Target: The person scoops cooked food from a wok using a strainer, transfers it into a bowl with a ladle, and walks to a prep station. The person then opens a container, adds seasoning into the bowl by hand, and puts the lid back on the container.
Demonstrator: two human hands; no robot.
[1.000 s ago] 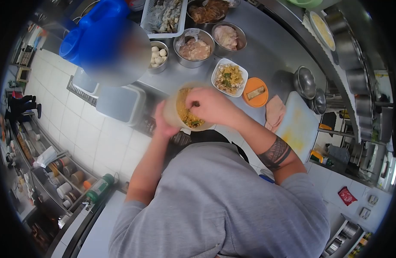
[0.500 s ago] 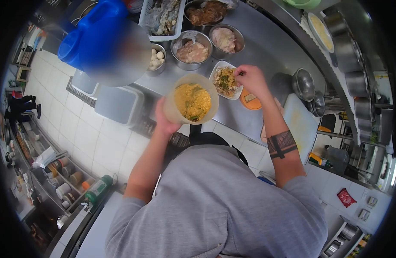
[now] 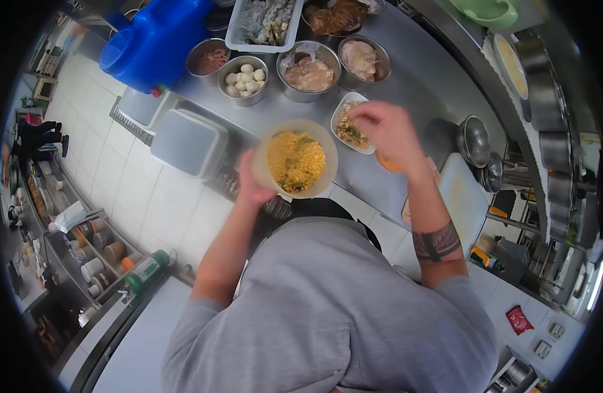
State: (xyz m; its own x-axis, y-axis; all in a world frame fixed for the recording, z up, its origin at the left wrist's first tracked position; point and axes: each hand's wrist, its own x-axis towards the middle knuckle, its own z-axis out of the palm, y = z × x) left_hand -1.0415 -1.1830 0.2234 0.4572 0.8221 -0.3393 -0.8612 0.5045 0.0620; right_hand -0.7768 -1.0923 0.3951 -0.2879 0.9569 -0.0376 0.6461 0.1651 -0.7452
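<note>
My left hand is wrapped round the side of a translucent plastic tub, tilted so its yellow crumbly food with green leaves shows. Over the edge of a small white square bowl is my right hand, fingertips pinched together and slightly blurred. Whatever they hold, if anything, is hidden. Inside that bowl lies a mixed topping of yellow, brown and green bits, partly covered by the hand. An orange lid sits under my right wrist, mostly hidden.
On the steel counter stand metal bowls of white balls, raw meat and pinkish strips. A white basket and blue jug are behind. A cutting board and steel bowls are at right.
My right hand has come nearer over the white bowl, covering more of it. A blurred pale shape before the blue jug is gone, revealing more bowls. The view has shifted slightly.
</note>
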